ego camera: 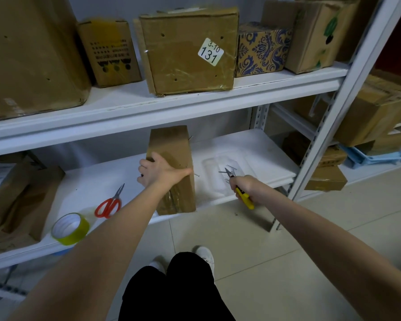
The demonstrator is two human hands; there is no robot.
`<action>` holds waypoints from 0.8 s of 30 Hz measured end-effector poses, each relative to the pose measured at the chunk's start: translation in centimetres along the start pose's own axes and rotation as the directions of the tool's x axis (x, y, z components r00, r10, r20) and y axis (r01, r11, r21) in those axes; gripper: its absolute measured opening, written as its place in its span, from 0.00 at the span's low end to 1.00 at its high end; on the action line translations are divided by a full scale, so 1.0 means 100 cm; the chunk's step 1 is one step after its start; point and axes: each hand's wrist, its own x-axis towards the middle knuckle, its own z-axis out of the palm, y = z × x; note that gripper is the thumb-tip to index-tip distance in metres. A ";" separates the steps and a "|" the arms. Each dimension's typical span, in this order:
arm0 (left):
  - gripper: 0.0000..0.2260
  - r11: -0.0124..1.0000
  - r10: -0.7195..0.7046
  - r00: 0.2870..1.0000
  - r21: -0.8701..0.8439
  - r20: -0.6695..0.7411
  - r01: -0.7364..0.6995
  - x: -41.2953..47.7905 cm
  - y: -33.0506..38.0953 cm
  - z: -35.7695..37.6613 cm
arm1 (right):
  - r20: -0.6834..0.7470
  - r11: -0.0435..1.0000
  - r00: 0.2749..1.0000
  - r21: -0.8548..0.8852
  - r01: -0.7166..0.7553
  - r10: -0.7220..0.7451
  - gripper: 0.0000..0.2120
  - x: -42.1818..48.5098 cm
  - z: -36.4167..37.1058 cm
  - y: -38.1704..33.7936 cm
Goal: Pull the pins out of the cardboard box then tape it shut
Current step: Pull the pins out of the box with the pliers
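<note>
I read this as the pin-pulling step, partly done, with taping not yet begun. The cardboard box (171, 144) stands on end on the lower shelf (252, 154). The left hand (156, 170) steadies it, fingers curled over the box's left edge and thumb spread on the near face. The right hand (244, 185), just right of the box, is wrapped round yellow-handled pliers (245, 199). Their tips appear to pinch a freed pin (222, 172) over a clear plastic tray (214, 188), which also lies right of the box and has several pins in it.

Two pins still show on the box's right side, one near the top (190, 137) and one lower down (196, 175). So my next move would be to let this pin fall into the tray, then bring the pliers back to the lower pin and pull straight out along its shaft while the left hand braces the box. I can't see the far faces, so I'd turn the box to check them before taping.

The white metal shelving (347, 107) stands on a pale tiled floor (287, 228). On the shelf above the box sit more cartons, one labelled 131 (185, 66). Left of the box lie the tape roll (80, 232) and, nearer the box, red-handled scissors (109, 203).
</note>
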 end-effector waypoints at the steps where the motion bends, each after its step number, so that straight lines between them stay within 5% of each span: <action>1: 0.48 1.000 0.008 1.000 -0.001 0.013 -0.008 0.000 0.000 -0.001 | -0.038 0.999 0.999 -0.031 0.026 -0.027 0.05 0.002 -0.005 -0.002; 6: 0.48 0.997 0.047 0.993 0.058 0.107 -0.053 0.009 -0.010 -0.016 | -0.210 0.887 0.968 -0.461 0.024 -0.135 0.10 0.014 -0.016 -0.004; 9: 0.49 0.990 0.043 0.981 0.126 0.187 -0.067 0.021 -0.021 -0.030 | -0.268 0.815 0.950 -0.579 -0.026 -0.161 0.14 0.025 -0.017 -0.002; 14: 0.52 0.987 0.070 0.971 0.125 0.227 -0.101 0.029 -0.031 -0.032 | -0.253 0.763 0.957 -0.644 -0.058 -0.140 0.21 0.044 -0.009 0.001; 18: 0.50 0.989 0.087 0.991 0.107 0.100 -0.098 0.028 -0.021 -0.026 | -0.285 0.745 0.941 -0.665 -0.056 -0.183 0.15 0.046 0.003 -0.002; 24: 0.50 0.983 0.093 0.993 0.151 0.077 -0.103 0.034 -0.007 -0.023 | -0.095 0.831 0.949 -0.513 0.214 -0.302 0.13 0.036 0.027 -0.022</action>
